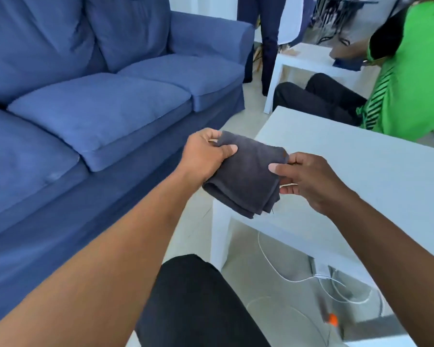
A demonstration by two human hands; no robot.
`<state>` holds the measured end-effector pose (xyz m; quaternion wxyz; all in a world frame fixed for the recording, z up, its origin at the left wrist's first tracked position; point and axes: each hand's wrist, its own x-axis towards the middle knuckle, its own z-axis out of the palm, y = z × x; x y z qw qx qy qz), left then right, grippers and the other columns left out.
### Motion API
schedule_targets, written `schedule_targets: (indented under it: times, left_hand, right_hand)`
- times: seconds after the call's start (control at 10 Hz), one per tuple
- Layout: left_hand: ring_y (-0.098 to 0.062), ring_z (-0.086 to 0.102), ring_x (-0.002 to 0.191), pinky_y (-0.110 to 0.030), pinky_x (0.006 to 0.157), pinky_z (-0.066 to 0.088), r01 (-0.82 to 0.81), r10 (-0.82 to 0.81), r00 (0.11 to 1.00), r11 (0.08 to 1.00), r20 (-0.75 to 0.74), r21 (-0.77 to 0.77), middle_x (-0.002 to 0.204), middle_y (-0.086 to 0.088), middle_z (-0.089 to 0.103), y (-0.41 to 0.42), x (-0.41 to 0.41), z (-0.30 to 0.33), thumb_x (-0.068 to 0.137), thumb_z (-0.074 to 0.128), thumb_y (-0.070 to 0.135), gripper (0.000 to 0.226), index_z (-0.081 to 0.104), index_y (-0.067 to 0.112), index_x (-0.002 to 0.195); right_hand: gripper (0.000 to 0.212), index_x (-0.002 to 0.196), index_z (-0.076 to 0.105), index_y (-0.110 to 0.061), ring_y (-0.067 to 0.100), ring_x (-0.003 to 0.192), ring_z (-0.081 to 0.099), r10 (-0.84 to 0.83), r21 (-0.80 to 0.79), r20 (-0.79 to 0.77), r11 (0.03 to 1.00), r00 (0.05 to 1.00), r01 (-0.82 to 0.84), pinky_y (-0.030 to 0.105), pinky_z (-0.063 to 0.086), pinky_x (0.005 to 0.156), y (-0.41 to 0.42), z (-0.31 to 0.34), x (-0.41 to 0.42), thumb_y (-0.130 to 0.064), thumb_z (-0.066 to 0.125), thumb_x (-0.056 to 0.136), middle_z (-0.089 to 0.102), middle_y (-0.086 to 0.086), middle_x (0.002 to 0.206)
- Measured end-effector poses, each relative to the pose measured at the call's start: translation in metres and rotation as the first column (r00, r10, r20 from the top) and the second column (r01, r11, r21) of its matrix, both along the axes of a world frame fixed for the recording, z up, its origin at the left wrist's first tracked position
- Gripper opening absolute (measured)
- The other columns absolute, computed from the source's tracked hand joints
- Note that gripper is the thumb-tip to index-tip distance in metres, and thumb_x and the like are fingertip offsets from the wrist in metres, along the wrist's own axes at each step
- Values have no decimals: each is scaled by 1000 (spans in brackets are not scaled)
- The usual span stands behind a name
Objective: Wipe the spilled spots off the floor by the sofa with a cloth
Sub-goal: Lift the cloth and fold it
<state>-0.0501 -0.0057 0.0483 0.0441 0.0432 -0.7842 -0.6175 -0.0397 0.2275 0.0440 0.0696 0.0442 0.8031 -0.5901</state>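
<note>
A folded dark grey cloth (247, 175) hangs in the air between both hands, over the near corner of a white table. My left hand (202, 156) pinches its upper left edge, thumb on top. My right hand (308, 180) grips its right edge with thumb and fingers. The blue sofa (90, 113) fills the left side. A narrow strip of pale floor (198, 211) runs between the sofa and the table; no spilled spots are visible on it from here.
A white low table (361, 171) stands right of centre, with white cables (298, 279) on the floor beneath it. My dark-trousered knee (193, 304) is at the bottom. A person in a green shirt (411, 78) sits beyond, beside a second white table (308, 58).
</note>
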Motion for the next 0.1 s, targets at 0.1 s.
schedule_targets:
  times: [0.1]
  left_hand:
    - [-19, 70, 98, -37, 87, 59, 73, -56, 993, 982, 101, -176, 104, 5, 74, 23, -6, -23, 78, 79, 29, 44, 65, 25, 119]
  right_hand:
    - [32, 105, 66, -9, 26, 82, 73, -82, 266, 32, 961, 996, 71, 35, 58, 69, 24, -13, -5, -27, 81, 83, 76, 14, 101]
